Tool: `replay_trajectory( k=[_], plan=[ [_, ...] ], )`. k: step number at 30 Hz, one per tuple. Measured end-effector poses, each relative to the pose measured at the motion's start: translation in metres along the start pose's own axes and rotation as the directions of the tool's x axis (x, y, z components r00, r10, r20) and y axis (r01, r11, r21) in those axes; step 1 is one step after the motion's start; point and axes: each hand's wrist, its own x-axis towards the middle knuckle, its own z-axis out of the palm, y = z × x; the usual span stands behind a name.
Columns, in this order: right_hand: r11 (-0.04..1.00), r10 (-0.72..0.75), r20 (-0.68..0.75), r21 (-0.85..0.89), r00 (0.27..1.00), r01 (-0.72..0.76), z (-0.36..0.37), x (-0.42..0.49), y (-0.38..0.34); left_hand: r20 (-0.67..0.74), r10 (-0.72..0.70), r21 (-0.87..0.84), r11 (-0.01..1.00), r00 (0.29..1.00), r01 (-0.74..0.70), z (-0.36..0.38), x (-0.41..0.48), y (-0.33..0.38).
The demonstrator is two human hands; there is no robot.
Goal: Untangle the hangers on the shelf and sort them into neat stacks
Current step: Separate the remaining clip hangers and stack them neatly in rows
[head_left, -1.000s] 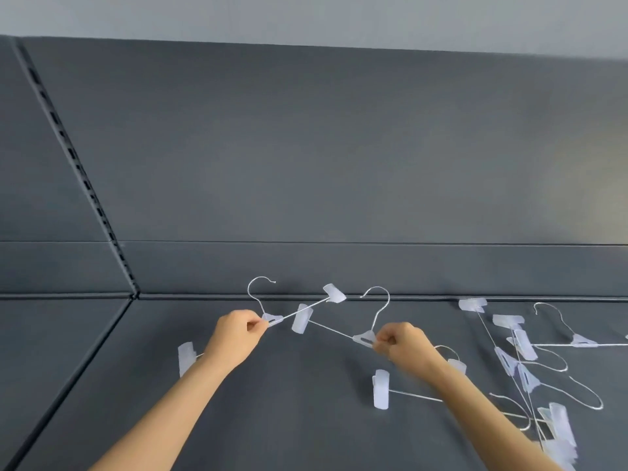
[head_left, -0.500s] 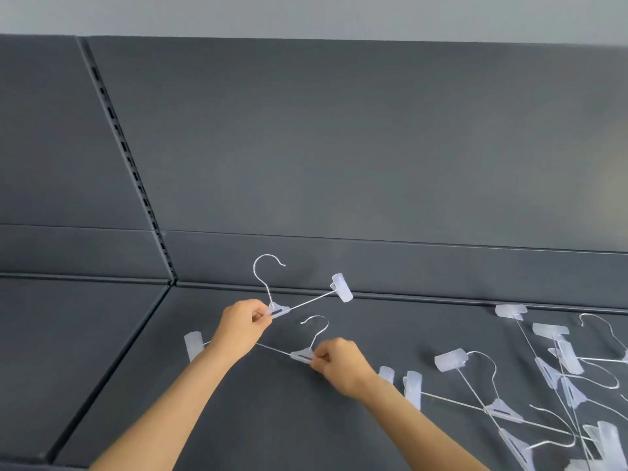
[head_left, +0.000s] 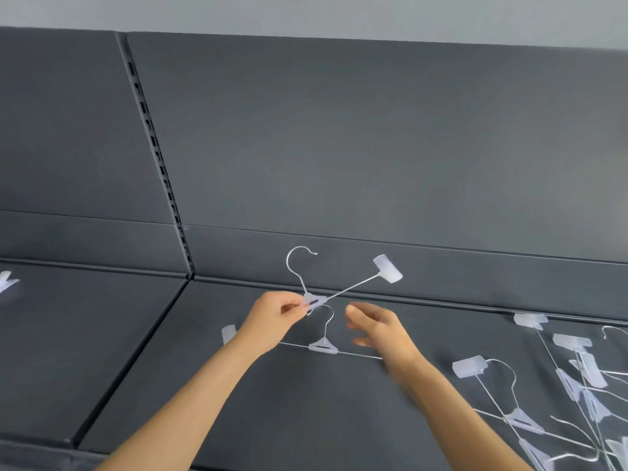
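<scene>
My left hand [head_left: 272, 321] pinches the clear centre piece of a wire clip hanger [head_left: 314, 299], held tilted above the dark shelf [head_left: 306, 419]; its hook points up and one clip [head_left: 388, 268] sticks out to the upper right. A second hanger [head_left: 323, 346] lies flat on the shelf just below, its bar running between both wrists. My right hand [head_left: 377, 329] hovers beside it, fingers spread, holding nothing. A tangled pile of hangers [head_left: 577, 385] lies at the right.
The dark back panel [head_left: 373, 147] rises behind the shelf, with a slotted upright [head_left: 156, 154] at the left. A neighbouring shelf section [head_left: 68, 334] holds a pale clip [head_left: 6, 280] at the far left edge.
My right hand has let go of the second hanger, which now lies flat on the shelf, and has opened. The left hand still holds the first hanger. The camera has shifted left.
</scene>
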Motion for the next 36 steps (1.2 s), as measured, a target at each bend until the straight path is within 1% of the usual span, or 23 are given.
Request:
replay_trajectory(
  k=[2,5,7,8,9,10,11,12,13,14,15,17,19,21,22,24,26,28,30,33,34,35,36],
  plan=[
    [0.995,-0.082,-0.008,0.058,0.997,0.082,0.001,-0.003,-0.013,0.074,0.030,-0.123,0.992,0.997,-0.021,0.012,0.002,0.018],
    [0.973,-0.213,-0.190,0.052,0.958,0.227,-0.005,-0.002,-0.037,0.143,0.023,-0.193,0.981,0.990,0.005,0.024,0.006,0.038],
    [0.960,-0.281,-0.261,-0.072,0.923,0.272,-0.016,-0.004,-0.050,0.110,0.015,-0.134,0.991,0.994,0.000,0.019,0.010,0.039],
    [0.937,-0.329,-0.271,-0.210,0.904,0.278,-0.023,-0.003,-0.053,0.049,0.010,-0.125,0.992,0.999,-0.004,0.014,0.012,0.038],
    [0.876,-0.380,-0.243,-0.403,0.893,0.264,-0.029,-0.001,-0.054,-0.030,-0.011,-0.160,0.987,0.999,0.006,0.006,0.013,0.037],
    [0.758,-0.403,-0.184,-0.617,0.897,0.214,-0.033,0.002,-0.051,-0.103,-0.041,-0.253,0.967,0.994,0.014,-0.001,0.014,0.036],
    [0.603,-0.428,-0.135,-0.779,0.894,0.171,-0.031,0.003,-0.047,-0.145,-0.073,-0.379,0.925,0.987,0.013,-0.008,0.013,0.037],
    [0.425,-0.464,-0.096,-0.897,0.881,0.126,-0.025,0.003,-0.044,-0.141,-0.090,-0.509,0.861,0.986,0.006,-0.014,0.012,0.037],
    [0.265,-0.473,-0.033,-0.958,0.880,0.107,-0.017,0.003,-0.038,-0.108,-0.086,-0.612,0.791,0.990,0.002,-0.018,0.010,0.038],
    [0.153,-0.467,0.005,-0.984,0.884,0.086,-0.008,0.001,-0.034,-0.067,-0.076,-0.650,0.760,0.995,0.014,-0.019,0.009,0.039],
    [0.145,-0.513,-0.002,-0.986,0.858,0.084,-0.002,0.004,-0.025,-0.029,-0.070,-0.625,0.780,0.997,0.037,-0.019,0.006,0.041],
    [0.141,-0.555,0.027,-0.982,0.831,0.125,0.005,0.015,0.004,-0.003,-0.083,-0.476,0.876,0.997,0.071,-0.017,0.000,0.035],
    [0.086,-0.500,0.092,-0.984,0.861,0.156,0.010,0.013,0.016,0.009,-0.088,-0.374,0.924,0.996,0.085,-0.017,-0.004,0.022],
    [0.117,-0.382,0.079,-0.984,0.921,0.133,0.011,0.011,0.025,0.067,-0.075,-0.273,0.958,0.995,0.090,-0.022,-0.009,0.010],
    [0.118,-0.364,0.064,-0.986,0.929,0.114,0.009,0.010,0.032,0.088,-0.079,-0.240,0.966,0.993,0.098,-0.026,-0.012,0.004],
    [0.138,-0.375,0.040,-0.986,0.926,0.098,0.000,0.008,0.045,0.083,-0.127,-0.262,0.954,0.988,0.145,-0.035,-0.018,-0.007],
    [0.127,-0.425,0.021,-0.988,0.905,0.083,-0.008,0.008,0.054,0.072,-0.168,-0.275,0.944,0.983,0.181,-0.041,-0.024,-0.023],
    [0.130,-0.452,0.025,-0.987,0.892,0.094,-0.006,0.008,0.056,0.088,-0.212,-0.205,0.952,0.973,0.226,-0.041,-0.032,-0.041],
    [0.138,-0.453,0.047,-0.983,0.890,0.122,0.002,0.007,0.055,0.073,-0.254,-0.077,0.963,0.965,0.259,-0.036,-0.034,-0.061],
    [0.124,-0.442,0.020,-0.989,0.897,0.083,0.016,0.003,0.054,0.056,-0.274,0.092,0.959,0.960,0.268,-0.026,-0.030,-0.080],
    [0.134,-0.429,0.019,-0.987,0.903,0.084,0.017,0.004,0.059,0.038,-0.271,0.192,0.947,0.962,0.259,-0.021,-0.027,-0.082],
    [0.148,-0.406,0.012,-0.986,0.914,0.079,0.017,0.006,0.065,-0.001,-0.264,0.360,0.900,0.964,0.247,-0.018,-0.024,-0.081],
    [0.152,-0.393,0.009,-0.985,0.919,0.075,0.014,0.008,0.073,-0.054,-0.231,0.523,0.822,0.971,0.225,-0.014,-0.022,-0.078]
  ],
)
